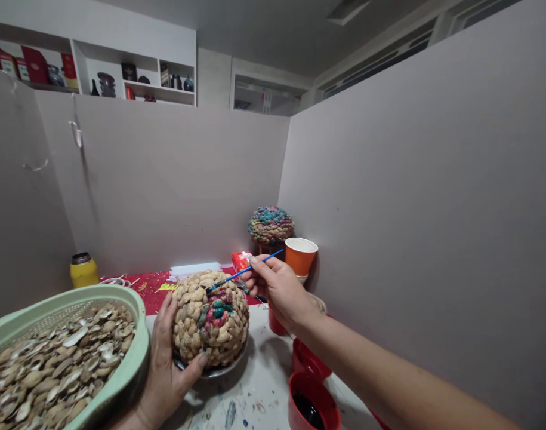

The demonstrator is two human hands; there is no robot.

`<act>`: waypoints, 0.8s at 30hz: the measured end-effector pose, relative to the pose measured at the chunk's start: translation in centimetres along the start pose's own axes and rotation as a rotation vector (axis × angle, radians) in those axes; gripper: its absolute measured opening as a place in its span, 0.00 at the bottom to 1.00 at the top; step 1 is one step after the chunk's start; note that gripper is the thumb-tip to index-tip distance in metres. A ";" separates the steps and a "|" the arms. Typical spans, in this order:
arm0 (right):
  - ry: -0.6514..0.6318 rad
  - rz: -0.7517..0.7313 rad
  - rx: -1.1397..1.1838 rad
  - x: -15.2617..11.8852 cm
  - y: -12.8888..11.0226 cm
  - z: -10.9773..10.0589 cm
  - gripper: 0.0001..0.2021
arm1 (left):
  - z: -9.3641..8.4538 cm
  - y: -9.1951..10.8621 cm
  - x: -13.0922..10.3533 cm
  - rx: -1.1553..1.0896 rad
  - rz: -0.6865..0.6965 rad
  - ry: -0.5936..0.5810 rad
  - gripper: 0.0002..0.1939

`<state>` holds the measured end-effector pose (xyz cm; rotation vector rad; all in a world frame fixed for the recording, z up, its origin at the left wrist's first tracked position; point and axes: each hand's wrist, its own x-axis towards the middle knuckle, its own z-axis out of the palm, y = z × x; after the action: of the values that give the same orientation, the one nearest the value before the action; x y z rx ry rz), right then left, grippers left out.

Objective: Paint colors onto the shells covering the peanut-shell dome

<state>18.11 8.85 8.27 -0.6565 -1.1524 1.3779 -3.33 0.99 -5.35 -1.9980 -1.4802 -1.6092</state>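
Holding the paintbrush (231, 278) and shell-covered ball (210, 325), both hands (164, 358) (279, 286) partly hide them.

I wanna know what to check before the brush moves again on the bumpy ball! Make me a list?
1. Brush held: ok, in the fingers of the right hand.
2. Bumpy ball steadied: ok, the left hand is against its side.
3. Ball supported underneath: ok, it sits in a metal dish.
4. Bristles touching the ball: cannot tell, they look very close to it.
5. Coloured patch dry: cannot tell, it looks shiny.
6. Nearest red cup upright: ok, something dark is inside.
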 end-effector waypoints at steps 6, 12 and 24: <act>0.013 -0.013 -0.025 0.3 0.4 -0.6 0.25 | 0.0 -0.1 0.0 -0.002 -0.011 -0.008 0.42; 0.031 -0.021 -0.024 0.3 0.0 -1.8 0.25 | 0.0 -0.3 0.0 0.008 -0.009 -0.010 0.42; -0.017 -0.025 -0.019 0.4 0.5 -0.3 0.24 | 0.0 -0.1 0.1 0.008 -0.003 -0.012 0.43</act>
<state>18.09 9.36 7.83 -0.6430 -1.1848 1.3555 -3.42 1.06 -5.33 -2.0052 -1.4926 -1.5926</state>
